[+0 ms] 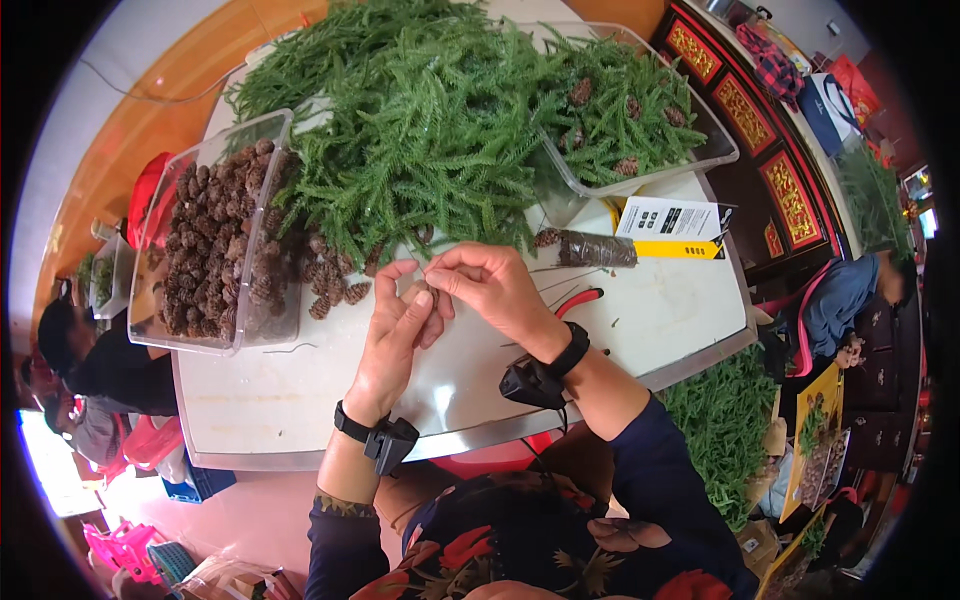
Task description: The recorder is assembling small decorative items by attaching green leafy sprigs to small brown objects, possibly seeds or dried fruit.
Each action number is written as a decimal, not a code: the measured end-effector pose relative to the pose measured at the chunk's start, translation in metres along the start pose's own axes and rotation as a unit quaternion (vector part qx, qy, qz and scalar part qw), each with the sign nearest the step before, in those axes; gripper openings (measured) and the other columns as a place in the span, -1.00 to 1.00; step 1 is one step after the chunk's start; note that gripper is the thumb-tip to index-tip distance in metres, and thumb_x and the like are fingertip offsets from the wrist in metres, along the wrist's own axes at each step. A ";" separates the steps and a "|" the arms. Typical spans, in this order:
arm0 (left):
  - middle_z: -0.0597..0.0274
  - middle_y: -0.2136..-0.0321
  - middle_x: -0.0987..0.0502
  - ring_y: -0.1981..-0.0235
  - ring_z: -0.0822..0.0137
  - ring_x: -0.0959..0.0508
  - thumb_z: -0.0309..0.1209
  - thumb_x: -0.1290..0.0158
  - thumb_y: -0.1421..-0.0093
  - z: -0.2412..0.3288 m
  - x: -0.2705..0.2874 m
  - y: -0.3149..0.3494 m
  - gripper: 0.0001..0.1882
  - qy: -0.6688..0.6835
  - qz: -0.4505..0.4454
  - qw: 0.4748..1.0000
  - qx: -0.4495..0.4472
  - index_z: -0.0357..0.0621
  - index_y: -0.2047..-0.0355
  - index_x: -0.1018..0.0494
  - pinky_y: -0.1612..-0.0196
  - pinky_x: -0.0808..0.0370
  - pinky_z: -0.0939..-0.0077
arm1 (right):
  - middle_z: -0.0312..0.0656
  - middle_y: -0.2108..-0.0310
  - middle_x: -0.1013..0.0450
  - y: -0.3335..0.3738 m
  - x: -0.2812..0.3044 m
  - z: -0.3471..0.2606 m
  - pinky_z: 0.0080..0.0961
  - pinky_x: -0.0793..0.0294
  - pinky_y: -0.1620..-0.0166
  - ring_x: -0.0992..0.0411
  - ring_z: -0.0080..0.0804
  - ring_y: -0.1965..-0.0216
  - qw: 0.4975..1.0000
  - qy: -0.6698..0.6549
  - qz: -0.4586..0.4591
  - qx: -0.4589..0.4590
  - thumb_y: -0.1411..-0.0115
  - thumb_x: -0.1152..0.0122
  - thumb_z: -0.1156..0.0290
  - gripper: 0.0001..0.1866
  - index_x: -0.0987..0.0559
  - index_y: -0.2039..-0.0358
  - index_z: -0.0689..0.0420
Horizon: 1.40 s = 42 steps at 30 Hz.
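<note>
Over the white table (pixel 300 400), my two hands meet near the middle. My left hand (pixel 388 325) is closed on a small brown pine cone (pixel 430 291), mostly covered by the fingers. My right hand (pixel 490 285) pinches at the cone's top; whatever lies between its fingertips is too small to make out. Just beyond the hands spreads a big heap of green artificial pine sprigs (pixel 420 130). Loose pine cones (pixel 325 280) lie left of my hands. To the right are a red-handled tool (pixel 580 300) and several thin wire pieces.
A clear bin of pine cones (pixel 210 250) stands at left. Another clear bin (pixel 715 150) at far right holds sprigs with cones. Near it lies a clear-wrapped dark bundle (pixel 595 250) beside a yellow-and-white card (pixel 670 235). Other people sit at both sides; more greenery (pixel 720 420) is piled at right.
</note>
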<state>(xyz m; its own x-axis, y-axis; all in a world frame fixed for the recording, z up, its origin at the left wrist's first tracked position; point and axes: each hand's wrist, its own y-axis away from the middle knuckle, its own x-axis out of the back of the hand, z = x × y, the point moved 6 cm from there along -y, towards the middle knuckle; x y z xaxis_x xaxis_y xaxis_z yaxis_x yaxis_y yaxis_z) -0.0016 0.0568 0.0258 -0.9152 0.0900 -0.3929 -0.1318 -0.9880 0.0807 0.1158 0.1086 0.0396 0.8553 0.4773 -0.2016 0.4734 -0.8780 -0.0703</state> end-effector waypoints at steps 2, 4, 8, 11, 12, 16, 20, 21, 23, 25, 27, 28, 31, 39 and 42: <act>0.26 0.39 -0.42 0.54 0.56 -0.27 -0.30 0.12 -0.38 0.019 -0.008 0.008 -0.59 -0.036 -0.019 0.999 0.001 -0.08 -0.12 -0.02 0.46 -0.21 0.72 | -0.35 0.53 -0.46 0.005 -0.010 -0.015 -0.73 -0.33 0.48 -0.41 -0.66 0.52 1.000 -0.020 0.004 -0.010 -0.21 -0.20 0.52 -0.91 -0.57 0.33 0.29; 0.27 0.39 -0.42 0.53 0.57 -0.27 -0.30 0.14 -0.39 0.042 -0.012 0.022 -0.59 -0.056 -0.029 0.998 -0.009 -0.10 -0.12 0.01 0.46 -0.21 0.73 | -0.36 0.52 -0.46 0.008 -0.026 -0.034 -0.72 -0.32 0.47 -0.39 -0.67 0.53 1.000 -0.027 0.001 -0.007 -0.21 -0.20 0.52 -0.90 -0.57 0.33 0.29; 0.29 0.37 -0.43 0.51 0.57 -0.29 -0.22 0.12 -0.38 0.091 -0.012 0.065 -0.61 -0.081 -0.010 0.993 -0.089 -0.09 -0.10 -0.08 0.46 -0.20 0.73 | -0.40 0.54 -0.43 0.030 -0.060 -0.076 -0.73 -0.23 0.49 -0.31 -0.68 0.56 0.998 0.049 0.030 0.002 -0.20 -0.20 0.50 -0.91 -0.58 0.35 0.26; 0.31 0.36 -0.44 0.52 0.58 -0.30 -0.18 0.08 -0.36 0.122 -0.006 0.098 -0.59 -0.058 0.036 0.994 -0.084 -0.13 -0.06 -0.12 0.45 -0.23 0.72 | -0.44 0.54 -0.40 0.057 -0.090 -0.105 -0.73 -0.18 0.45 -0.26 -0.70 0.54 0.997 -0.023 0.064 -0.024 -0.21 -0.18 0.44 -0.89 -0.58 0.37 0.21; 0.31 0.36 -0.44 0.52 0.58 -0.30 -0.18 0.08 -0.36 0.132 -0.006 0.110 -0.59 -0.055 0.033 0.993 -0.095 -0.13 -0.06 -0.12 0.45 -0.23 0.72 | -0.44 0.54 -0.40 0.069 -0.104 -0.118 -0.73 -0.18 0.45 -0.26 -0.70 0.54 0.998 -0.015 0.061 -0.017 -0.21 -0.18 0.44 -0.89 -0.58 0.37 0.21; 0.35 0.38 -0.45 0.52 0.59 -0.31 -0.22 0.01 -0.33 0.165 0.010 0.168 -0.63 -0.071 0.079 0.987 -0.118 -0.17 0.01 -0.22 0.45 -0.26 0.72 | -0.43 0.52 -0.42 0.132 -0.172 -0.145 -0.73 -0.20 0.37 -0.28 -0.69 0.48 0.998 0.012 0.030 -0.054 -0.21 -0.16 0.39 -0.86 -0.58 0.39 0.19; 0.38 0.38 -0.42 0.45 0.61 -0.33 -0.34 -0.01 -0.31 0.192 0.004 0.222 -0.72 -0.231 0.085 0.951 -0.187 -0.20 0.05 -0.28 0.39 -0.26 0.75 | -0.40 0.48 -0.44 0.221 -0.210 -0.138 -0.73 -0.23 0.32 -0.32 -0.67 0.43 0.990 -0.014 0.090 -0.108 -0.22 -0.15 0.37 -0.84 -0.57 0.39 0.20; 0.39 0.39 -0.42 0.45 0.61 -0.33 -0.37 -0.04 -0.28 0.195 0.001 0.233 -0.73 -0.240 0.098 0.947 -0.188 -0.20 0.07 -0.30 0.39 -0.27 0.74 | -0.39 0.47 -0.44 0.239 -0.211 -0.134 -0.72 -0.25 0.31 -0.34 -0.66 0.42 0.988 -0.031 0.101 -0.110 -0.22 -0.15 0.39 -0.85 -0.57 0.39 0.21; 0.40 0.40 -0.41 0.46 0.63 -0.33 -0.43 -0.09 -0.23 0.203 -0.016 0.251 -0.74 -0.263 0.120 0.939 -0.185 -0.22 0.11 -0.34 0.40 -0.29 0.73 | -0.38 0.46 -0.44 0.261 -0.203 -0.135 -0.71 -0.27 0.30 -0.35 -0.65 0.41 0.986 -0.049 0.111 -0.111 -0.22 -0.14 0.40 -0.85 -0.56 0.39 0.21; 0.40 0.40 -0.41 0.47 0.62 -0.33 -0.42 -0.11 -0.21 0.216 -0.050 0.263 -0.73 -0.295 0.116 0.930 -0.186 -0.22 0.12 -0.35 0.40 -0.29 0.72 | -0.36 0.45 -0.44 0.281 -0.187 -0.142 -0.68 -0.30 0.29 -0.36 -0.63 0.41 0.986 -0.079 0.117 -0.087 -0.21 -0.16 0.42 -0.86 -0.57 0.39 0.22; 0.40 0.41 -0.41 0.49 0.61 -0.34 -0.40 -0.15 -0.17 0.234 -0.088 0.267 -0.71 -0.359 0.106 0.910 -0.178 -0.21 0.14 -0.38 0.42 -0.30 0.70 | -0.36 0.45 -0.44 0.300 -0.171 -0.144 -0.67 -0.31 0.29 -0.37 -0.63 0.41 0.984 -0.100 0.125 -0.074 -0.21 -0.17 0.42 -0.86 -0.57 0.40 0.23; 0.40 0.41 -0.41 0.49 0.61 -0.34 -0.40 -0.15 -0.17 0.238 -0.100 0.264 -0.71 -0.364 0.107 0.908 -0.178 -0.21 0.14 -0.38 0.42 -0.30 0.70 | -0.33 0.40 -0.45 0.305 -0.167 -0.152 -0.65 -0.33 0.22 -0.38 -0.60 0.35 0.991 -0.077 0.108 -0.028 -0.21 -0.16 0.46 -0.89 -0.57 0.38 0.23; 0.30 0.39 -0.44 0.51 0.49 -0.40 -0.34 -0.19 -0.12 0.254 -0.140 0.251 -0.65 -0.468 0.136 0.827 -0.280 -0.20 0.14 -0.39 0.43 -0.36 0.57 | -0.27 0.31 -0.46 0.325 -0.150 -0.173 -0.62 -0.36 0.09 -0.41 -0.54 0.22 0.994 -0.035 0.075 0.067 -0.20 -0.15 0.53 -0.93 -0.56 0.35 0.25; 0.11 0.31 -0.44 0.48 0.21 -0.49 -0.23 -0.18 -0.10 0.271 -0.216 0.220 -0.63 -0.630 0.257 0.651 -0.336 -0.21 0.19 -0.40 0.34 -0.44 0.33 | -0.26 0.26 -0.45 0.376 -0.131 -0.217 -0.58 -0.32 0.03 -0.39 -0.55 0.17 0.990 0.070 0.024 0.118 -0.16 -0.17 0.56 -0.95 -0.57 0.37 0.26; 0.16 0.29 -0.48 0.42 0.28 -0.52 -0.28 -0.15 -0.16 0.274 -0.222 0.222 -0.68 -0.644 0.236 0.647 -0.334 -0.22 0.21 -0.37 0.33 -0.44 0.42 | -0.26 0.28 -0.45 0.389 -0.129 -0.215 -0.56 -0.32 0.03 -0.39 -0.54 0.19 0.997 0.010 0.009 0.079 -0.16 -0.17 0.55 -0.94 -0.56 0.37 0.27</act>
<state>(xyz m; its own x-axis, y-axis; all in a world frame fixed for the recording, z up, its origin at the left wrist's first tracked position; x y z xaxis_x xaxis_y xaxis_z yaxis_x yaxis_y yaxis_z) 0.0684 -0.1484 0.3820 -0.4080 -0.6369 0.6541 0.0791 -0.7385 -0.6696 0.2348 -0.2864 0.2485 0.8687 0.4597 -0.1842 0.4192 -0.8806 -0.2209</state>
